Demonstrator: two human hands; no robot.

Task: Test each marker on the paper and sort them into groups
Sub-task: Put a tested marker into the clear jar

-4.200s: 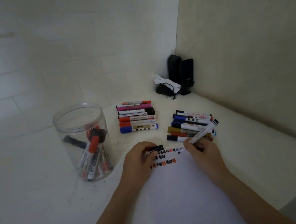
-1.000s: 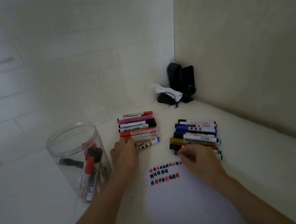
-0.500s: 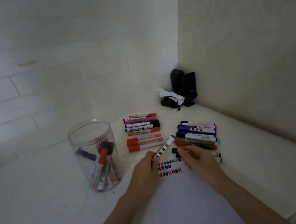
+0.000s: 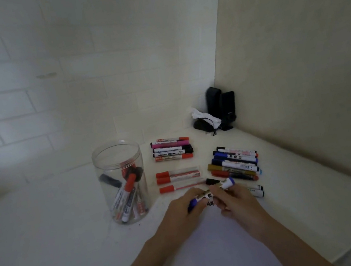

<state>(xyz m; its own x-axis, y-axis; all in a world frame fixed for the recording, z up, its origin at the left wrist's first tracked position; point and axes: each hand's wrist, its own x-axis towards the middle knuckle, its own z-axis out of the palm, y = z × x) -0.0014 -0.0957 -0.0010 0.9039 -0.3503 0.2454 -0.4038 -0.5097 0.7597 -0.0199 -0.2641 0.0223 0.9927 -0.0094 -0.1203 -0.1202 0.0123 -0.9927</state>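
Right now both of my hands are on one blue marker (image 4: 211,192), held just above the top edge of the paper (image 4: 222,247). My left hand (image 4: 182,210) has its fingers curled round the marker's lower, blue end, and my right hand (image 4: 233,199) pinches the barrel nearer the blue cap, which points up and to the right. The marker sits tilted — low on the left, high on the right. Part of a row of dark test marks peeks out on the paper between my hands; the rest is hidden under them.

On the white table (image 4: 48,233) the sorted markers lie in groups. Straight ahead is a far row (image 4: 171,149) of red, pink and black markers lying side by side. Just nearer to me, three red-capped markers (image 4: 178,178) lie parallel, a little apart from that row. To the right sits a bigger pile (image 4: 236,164) of blue, gold, red and black markers, and two more markers (image 4: 256,191) lie just beside my right hand.

Left of the groups stands a clear plastic jar (image 4: 121,182), open at the top, with several markers leaning inside — one red cap stands out. Back in the corner are two black speakers (image 4: 220,105) with a crumpled white thing (image 4: 204,116) in front of them.
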